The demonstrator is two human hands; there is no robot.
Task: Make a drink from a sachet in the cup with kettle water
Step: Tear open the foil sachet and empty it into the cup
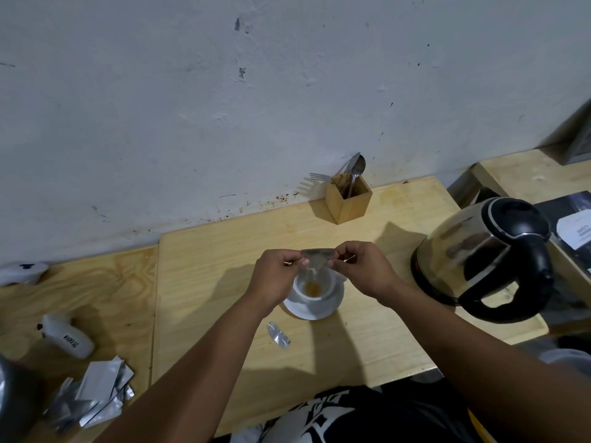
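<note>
A wooden bench (pixel 383 330) carries a steel kettle (pixel 479 251) at the right. Near the middle, a white cup (pixel 315 290) sits on a saucer (pixel 332 306), brown powder at its bottom. Above it, the left hand (pixel 276 276) and right hand (pixel 361 270) pinch a sachet (pixel 315 259) between their fingers, tipped toward the cup.

Head view, looking down, table (pixel 204 251) close

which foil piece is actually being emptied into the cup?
The sachet pinched between both hands above the cup. The torn strip lies alone beside the saucer; the empty sachets are piled far left.
</note>
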